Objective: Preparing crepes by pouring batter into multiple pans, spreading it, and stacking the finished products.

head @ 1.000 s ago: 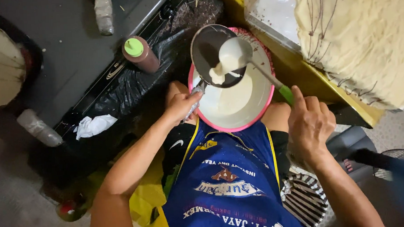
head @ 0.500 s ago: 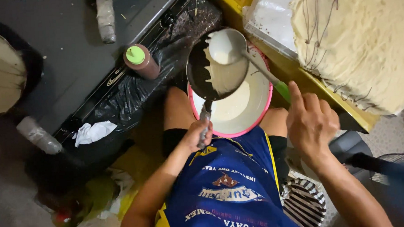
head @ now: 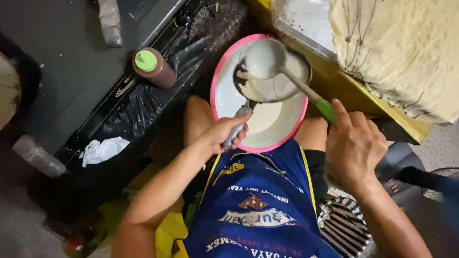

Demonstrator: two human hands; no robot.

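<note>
The person's left hand [head: 224,134] comes in from the lower left, forearm stretched diagonally up across the lap, fingers curled tight around the metal handle of a small dark pan [head: 271,73]. The pan sits tilted above a pink-rimmed bowl [head: 221,67] of pale batter, which rests between the person's knees, and is itself coated with a pale layer. The right hand [head: 351,149] rises from the lower right, wrist bent, fingers wrapped around the green grip of a ladle [head: 265,58] with the index finger laid straight along the handle (the thumb is tucked out of sight). The ladle's cup, white with batter, lies over the pan's upper part. A blue apron [head: 258,205] covers the lap. To the left stands a brown bottle with a green cap [head: 153,68] on a dark surface beside black plastic sheeting [head: 151,101]. At upper right a stack of thin pale crepes [head: 411,38] lies on a yellow tray [head: 341,88]
</note>
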